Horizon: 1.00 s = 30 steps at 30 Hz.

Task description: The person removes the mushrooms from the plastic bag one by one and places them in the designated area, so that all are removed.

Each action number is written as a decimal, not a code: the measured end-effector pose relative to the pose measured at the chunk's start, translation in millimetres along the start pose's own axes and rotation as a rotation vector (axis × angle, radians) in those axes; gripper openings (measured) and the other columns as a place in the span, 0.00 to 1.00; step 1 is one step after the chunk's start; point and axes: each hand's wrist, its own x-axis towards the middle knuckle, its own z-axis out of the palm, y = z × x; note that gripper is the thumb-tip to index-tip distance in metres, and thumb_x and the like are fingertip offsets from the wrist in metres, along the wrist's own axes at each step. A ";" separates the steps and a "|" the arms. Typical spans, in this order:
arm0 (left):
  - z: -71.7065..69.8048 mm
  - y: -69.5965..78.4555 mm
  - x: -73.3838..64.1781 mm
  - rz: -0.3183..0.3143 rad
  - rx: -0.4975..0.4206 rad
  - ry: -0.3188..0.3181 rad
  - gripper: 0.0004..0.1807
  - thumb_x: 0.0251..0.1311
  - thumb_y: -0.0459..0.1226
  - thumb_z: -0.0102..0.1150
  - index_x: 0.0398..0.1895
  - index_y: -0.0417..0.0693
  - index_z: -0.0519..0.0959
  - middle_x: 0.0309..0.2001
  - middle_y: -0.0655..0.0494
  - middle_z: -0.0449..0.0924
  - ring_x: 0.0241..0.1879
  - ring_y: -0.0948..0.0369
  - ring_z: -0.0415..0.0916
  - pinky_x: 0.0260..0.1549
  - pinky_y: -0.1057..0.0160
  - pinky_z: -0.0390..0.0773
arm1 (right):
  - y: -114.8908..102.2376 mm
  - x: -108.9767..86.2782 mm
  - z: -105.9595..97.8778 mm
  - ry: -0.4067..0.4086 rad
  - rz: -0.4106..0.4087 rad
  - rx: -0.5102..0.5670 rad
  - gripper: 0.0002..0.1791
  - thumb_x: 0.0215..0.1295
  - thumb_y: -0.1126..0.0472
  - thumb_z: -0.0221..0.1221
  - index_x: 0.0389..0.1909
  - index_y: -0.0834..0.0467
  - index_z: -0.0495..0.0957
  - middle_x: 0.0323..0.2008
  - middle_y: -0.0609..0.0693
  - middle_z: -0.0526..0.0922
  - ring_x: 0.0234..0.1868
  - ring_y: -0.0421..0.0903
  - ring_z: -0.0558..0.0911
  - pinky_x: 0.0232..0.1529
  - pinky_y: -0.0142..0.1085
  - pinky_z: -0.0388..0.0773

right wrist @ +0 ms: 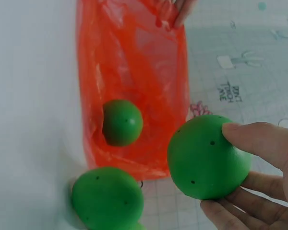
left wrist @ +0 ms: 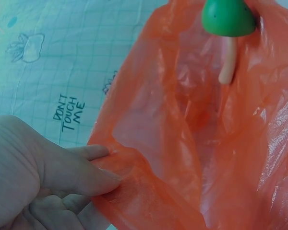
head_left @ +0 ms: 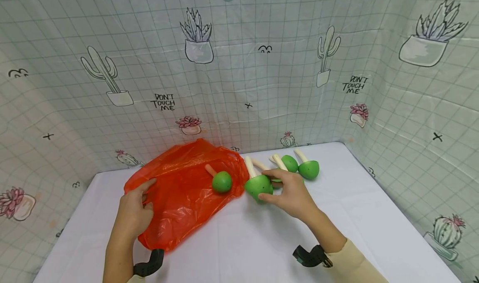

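Note:
My left hand [head_left: 135, 213] pinches the edge of a red plastic bag [head_left: 176, 208] between thumb and fingers, as the left wrist view shows. The bag lies spread with its mouth toward the right. Inside it rests one toy mushroom [left wrist: 229, 18] with a green cap and a pale stem. My right hand [head_left: 293, 195] grips a second green toy mushroom [right wrist: 209, 157] by its dotted cap, thumb on one side and fingers on the other. In the head view its white stem points up and away, just right of the bag's mouth.
Several more green toy mushrooms lie on the white table [head_left: 239, 249] behind my right hand, one of them [head_left: 309, 169] farthest right. A cloth wall [head_left: 239, 79] printed with cacti rises at the table's back and sides.

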 end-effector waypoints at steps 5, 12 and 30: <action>0.5 -0.2 0.1 0.007 -0.007 0.001 0.37 0.66 0.21 0.55 0.80 0.36 0.61 0.70 0.26 0.67 0.63 0.30 0.71 0.55 0.35 0.79 | 9.3 -9.0 -11.5 0.020 0.014 -0.037 0.30 0.52 0.69 0.79 0.57 0.68 0.82 0.55 0.61 0.86 0.52 0.57 0.88 0.54 0.47 0.86; 1.4 0.2 0.4 0.002 -0.006 0.001 0.37 0.66 0.20 0.55 0.80 0.36 0.62 0.70 0.26 0.66 0.63 0.30 0.71 0.54 0.35 0.79 | 19.3 -19.0 -23.4 0.022 0.031 -0.073 0.31 0.51 0.71 0.79 0.57 0.69 0.82 0.56 0.61 0.85 0.55 0.59 0.86 0.54 0.48 0.86; 2.9 -0.2 1.5 0.004 0.000 0.005 0.37 0.67 0.21 0.56 0.80 0.36 0.62 0.70 0.26 0.66 0.63 0.30 0.71 0.55 0.34 0.78 | 40.4 -40.8 -35.8 -0.016 -0.014 -0.167 0.31 0.50 0.69 0.79 0.58 0.66 0.82 0.53 0.59 0.86 0.52 0.57 0.88 0.54 0.46 0.86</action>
